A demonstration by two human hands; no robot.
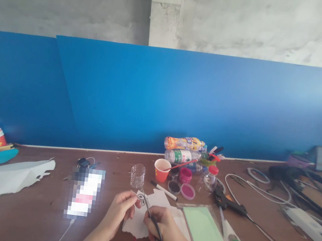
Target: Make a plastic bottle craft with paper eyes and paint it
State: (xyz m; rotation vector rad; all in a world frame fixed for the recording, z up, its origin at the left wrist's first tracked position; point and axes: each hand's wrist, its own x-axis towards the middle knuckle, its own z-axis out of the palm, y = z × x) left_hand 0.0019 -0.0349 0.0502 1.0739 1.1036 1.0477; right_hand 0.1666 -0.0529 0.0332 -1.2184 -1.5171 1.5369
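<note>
My left hand [119,210] pinches a small white paper piece [140,199] with black rings drawn on it. My right hand [169,228] is closed around the dark handles of a pair of scissors [152,220], whose blades point up and left, right beside the drawn rings. Whether the blades touch the paper, I cannot tell. Below both hands lie torn white paper sheets [137,227]. Just beyond them stands a clear cut bottle piece [137,176], and a white marker [164,190] with a black cap lies to its right.
A red paper cup [161,171] with a brush stands near open paint pots [185,175] and lying plastic bottles [184,143]. Right of my hands are a pack of green paper [204,229], a glue gun [228,203] and white cables [258,186]. A lit phone [85,195] lies left.
</note>
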